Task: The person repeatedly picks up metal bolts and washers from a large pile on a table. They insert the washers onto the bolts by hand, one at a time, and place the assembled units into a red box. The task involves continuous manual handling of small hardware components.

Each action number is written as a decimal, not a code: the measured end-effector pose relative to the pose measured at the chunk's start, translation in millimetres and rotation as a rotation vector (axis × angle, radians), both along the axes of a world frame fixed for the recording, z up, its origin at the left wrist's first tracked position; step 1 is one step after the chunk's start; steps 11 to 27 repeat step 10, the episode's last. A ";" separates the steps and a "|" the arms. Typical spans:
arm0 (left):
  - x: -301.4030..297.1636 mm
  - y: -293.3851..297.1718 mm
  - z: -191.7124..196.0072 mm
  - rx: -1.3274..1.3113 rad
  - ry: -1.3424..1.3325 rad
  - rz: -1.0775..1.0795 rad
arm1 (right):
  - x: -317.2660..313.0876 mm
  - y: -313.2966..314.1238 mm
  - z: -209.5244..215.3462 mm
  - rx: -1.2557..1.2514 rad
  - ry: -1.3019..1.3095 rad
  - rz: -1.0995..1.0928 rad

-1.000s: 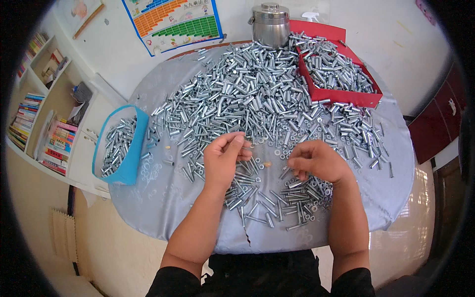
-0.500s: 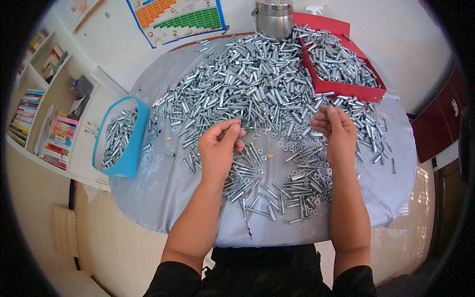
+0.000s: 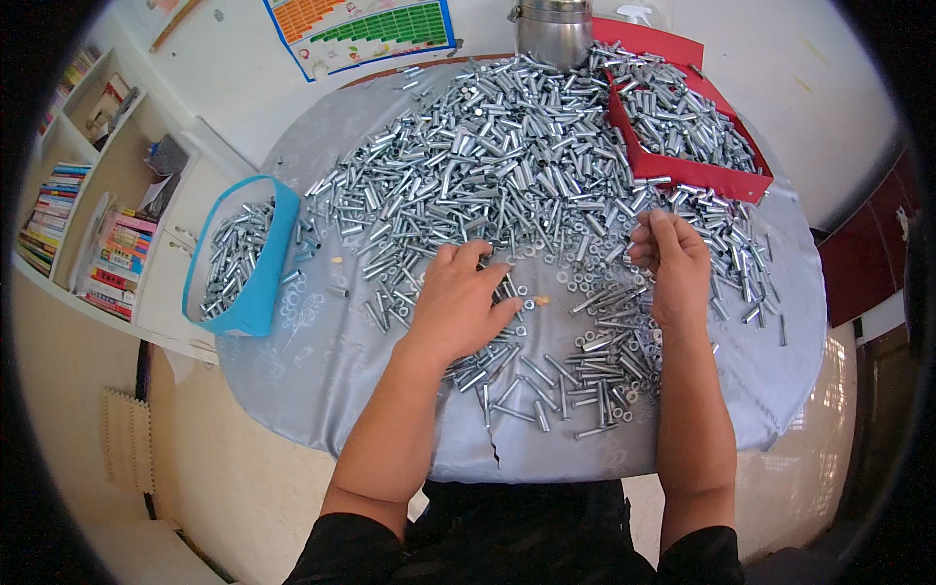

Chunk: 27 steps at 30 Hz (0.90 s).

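My left hand [image 3: 456, 300] reaches palm down over small bolts at the near edge of the big heap, its thumb and fingers spread apart. Nothing shows in its grasp. To the right, my right hand [image 3: 675, 271] is held above the heap's near side with thumb and fingertips pinched together; whatever lies between them is too small or hidden to name. A large heap of silvery bolts and metal sleeves [image 3: 468, 161] covers the far half of the table. Between my hands lie loose nuts and washers [image 3: 577, 283]. Nearer to me is a smaller spread of bolts, sleeves and nuts [image 3: 604, 382].
A light blue box [image 3: 281, 239] of metal sleeves stands at the left. At the far right a red box [image 3: 697, 177] is filled with more metal parts. Behind the heap stands a steel pot [image 3: 554, 37]. A grey cloth [image 3: 361, 390] covers the round table; a bookshelf [image 3: 146, 107] stands left.
My left hand has opened from a pinch and lowered onto the bolts, moving slightly right. The right hand stays pinched in nearly the same place. The whole view has shifted a little.
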<state>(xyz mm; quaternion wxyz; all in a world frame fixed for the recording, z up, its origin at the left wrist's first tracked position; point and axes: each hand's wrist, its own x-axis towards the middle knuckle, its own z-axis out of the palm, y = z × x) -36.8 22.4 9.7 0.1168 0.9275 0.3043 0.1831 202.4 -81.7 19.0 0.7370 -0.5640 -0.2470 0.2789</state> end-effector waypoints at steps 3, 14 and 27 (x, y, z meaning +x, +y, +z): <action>-0.7 1.0 -2.1 -0.018 -0.040 -0.010 | 4.4 -0.9 0.7 0.008 -0.030 -0.016; 2.7 -0.7 -2.2 -0.125 -0.094 0.025 | 8.2 -1.4 -0.9 -0.020 -0.083 -0.047; 2.7 -0.7 -2.2 -0.125 -0.094 0.025 | 8.2 -1.4 -0.9 -0.020 -0.083 -0.047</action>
